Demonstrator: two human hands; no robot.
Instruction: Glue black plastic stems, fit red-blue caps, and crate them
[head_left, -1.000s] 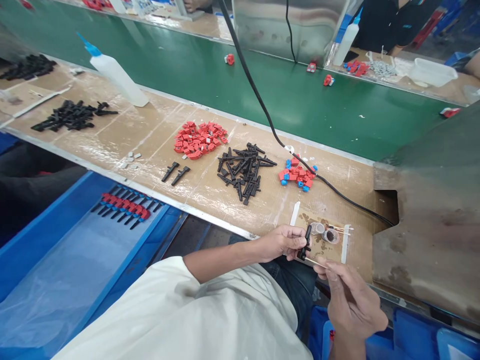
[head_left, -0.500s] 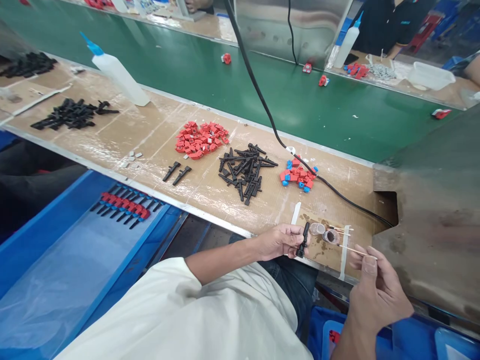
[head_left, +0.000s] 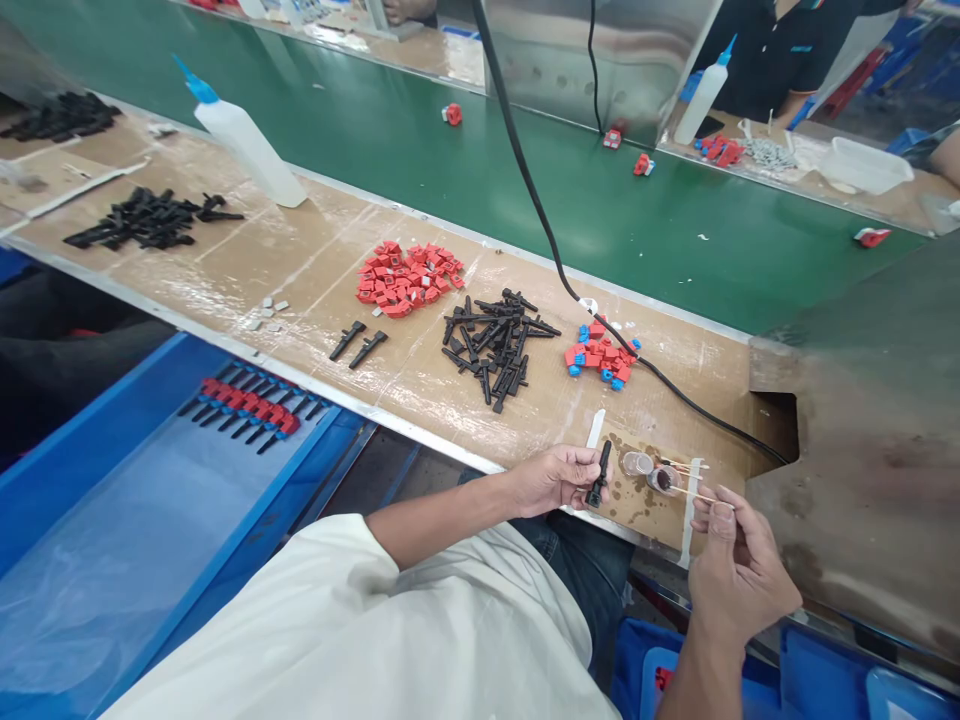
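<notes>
My left hand [head_left: 559, 478] is closed around a small black plastic part [head_left: 600, 473], held upright at the near edge of the bench. My right hand [head_left: 739, 570] pinches a thin wooden stick [head_left: 694, 494] whose tip reaches into a small round cup of dark liquid [head_left: 662, 479]. A second, clear cup [head_left: 636, 463] sits just left of it on a stained card. Farther back lie a heap of black parts [head_left: 495, 340], a pile of red pieces [head_left: 409, 278] and a cluster of red-and-blue pieces [head_left: 601, 355].
Two loose black parts [head_left: 358, 343] lie left of the heap. A white squeeze bottle [head_left: 244, 140] stands at the back left near more black parts [head_left: 146, 218]. A black cable [head_left: 555, 260] crosses the bench. A blue bin [head_left: 150, 480] holds a row of assembled pieces [head_left: 247, 405]. A green conveyor [head_left: 600, 200] runs behind.
My right hand moved the stick away from the black part and to the right, bringing its tip into the dark cup. My left hand kept hold of the black part and rose slightly.
</notes>
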